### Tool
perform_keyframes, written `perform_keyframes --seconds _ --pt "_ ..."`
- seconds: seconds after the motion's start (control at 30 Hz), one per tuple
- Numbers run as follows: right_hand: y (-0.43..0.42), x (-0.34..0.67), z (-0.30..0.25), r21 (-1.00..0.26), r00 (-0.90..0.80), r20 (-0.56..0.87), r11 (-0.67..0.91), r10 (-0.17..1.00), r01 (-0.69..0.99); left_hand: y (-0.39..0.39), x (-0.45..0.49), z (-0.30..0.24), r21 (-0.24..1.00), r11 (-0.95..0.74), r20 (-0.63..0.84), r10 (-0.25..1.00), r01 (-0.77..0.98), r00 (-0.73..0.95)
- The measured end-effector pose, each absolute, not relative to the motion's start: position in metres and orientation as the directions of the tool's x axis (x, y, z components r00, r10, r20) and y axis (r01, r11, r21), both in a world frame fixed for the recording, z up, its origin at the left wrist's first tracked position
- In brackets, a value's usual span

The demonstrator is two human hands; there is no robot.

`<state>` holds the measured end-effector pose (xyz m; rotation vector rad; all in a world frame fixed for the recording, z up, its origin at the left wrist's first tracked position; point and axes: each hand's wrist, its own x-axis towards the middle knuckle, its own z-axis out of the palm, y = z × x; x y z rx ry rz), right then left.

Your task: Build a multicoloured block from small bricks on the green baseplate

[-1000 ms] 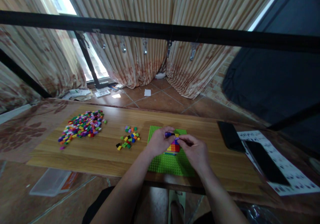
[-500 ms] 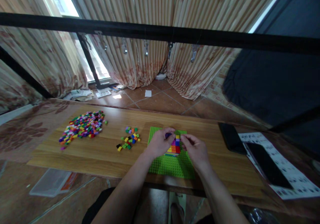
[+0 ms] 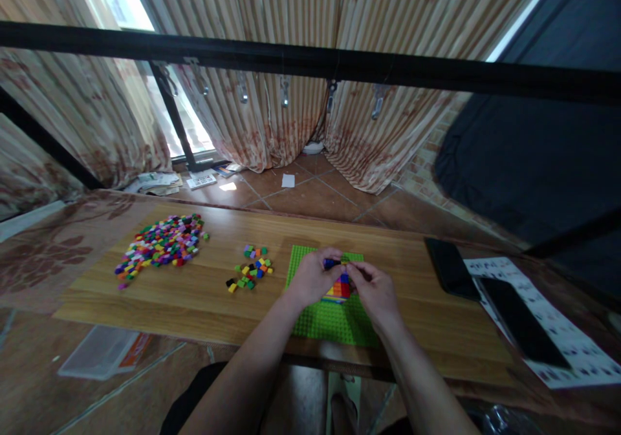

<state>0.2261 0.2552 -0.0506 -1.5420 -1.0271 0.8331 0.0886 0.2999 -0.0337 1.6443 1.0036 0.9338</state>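
Note:
A green studded baseplate [image 3: 330, 325] lies before me on the wooden board. On it stands a small build of coloured toy bricks [image 3: 341, 289], with red, orange, yellow and blue showing. My left hand [image 3: 314, 277] curls round the build's far left side, thumb and forefinger gripping it. Between those fingers shows a dark purple brick [image 3: 330, 263]; whether it is fixed to the build I cannot tell. My right hand [image 3: 373, 287] is closed in a pinch at the far right corner of the build. Its fingertips hide whatever they hold.
Left of the baseplate lie several loose bricks [image 3: 255, 270], and farther left a big brick pile [image 3: 165, 241]. On the right are a black phone [image 3: 451, 267], a second dark phone [image 3: 521, 322] and a printed sheet [image 3: 572, 338]. A black bar [image 3: 291, 53] crosses in front.
My right hand has moved slightly left and its fingertips now meet the build's top near my left fingers. The dark purple brick shows more clearly.

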Motion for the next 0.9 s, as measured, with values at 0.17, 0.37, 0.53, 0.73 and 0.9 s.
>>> perform_keyframes --seconds 0.17,0.37,0.53,0.73,0.9 --pt "0.257 0.226 -0.054 -0.989 0.381 -0.015 -0.071 0.924 0.132 0.299 0.089 -0.033 0.964 -0.182 0.099 0.922 0.193 0.374" --pt "0.257 0.225 -0.053 -0.991 0.379 -0.025 -0.072 0.925 0.11 0.3 0.089 -0.037 0.962 -0.2 0.116 0.916 0.185 0.385" --pt "0.255 0.225 -0.053 -0.993 0.384 -0.054 -0.088 0.922 0.073 0.3 0.088 -0.039 0.95 -0.229 0.134 0.913 0.211 0.386" --pt "0.254 0.227 -0.057 -0.991 0.363 -0.087 -0.118 0.928 0.064 0.296 0.088 -0.038 0.934 -0.25 0.145 0.919 0.255 0.367" --pt "0.251 0.227 -0.053 -0.987 0.359 -0.098 -0.138 0.928 0.087 0.289 0.087 -0.036 0.885 -0.362 0.247 0.898 0.292 0.364"
